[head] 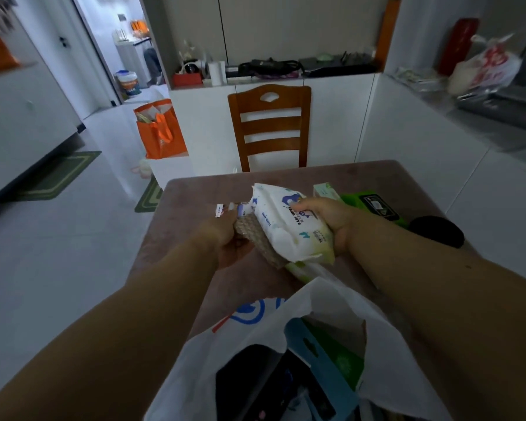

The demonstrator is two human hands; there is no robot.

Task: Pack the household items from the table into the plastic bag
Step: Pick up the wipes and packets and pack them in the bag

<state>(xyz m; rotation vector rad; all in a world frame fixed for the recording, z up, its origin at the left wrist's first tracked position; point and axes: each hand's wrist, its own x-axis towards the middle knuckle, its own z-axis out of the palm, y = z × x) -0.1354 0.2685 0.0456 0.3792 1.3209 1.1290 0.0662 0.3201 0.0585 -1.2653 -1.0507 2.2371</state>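
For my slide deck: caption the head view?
Both hands, left and right, hold a white baby-wipes pack above an open white plastic bag on the table.

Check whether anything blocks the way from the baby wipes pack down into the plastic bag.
Nothing visible does. Both hands hold the baby wipes pack above the table, and the plastic bag gapes open just nearer the person. A blue-edged box and dark items already fill part of it.

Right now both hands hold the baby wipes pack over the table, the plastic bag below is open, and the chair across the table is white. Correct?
Not quite: the chair is brown wood, not white, as the head view shows. The rest stands: left hand and right hand hold the baby wipes pack over the table, and the plastic bag is open.
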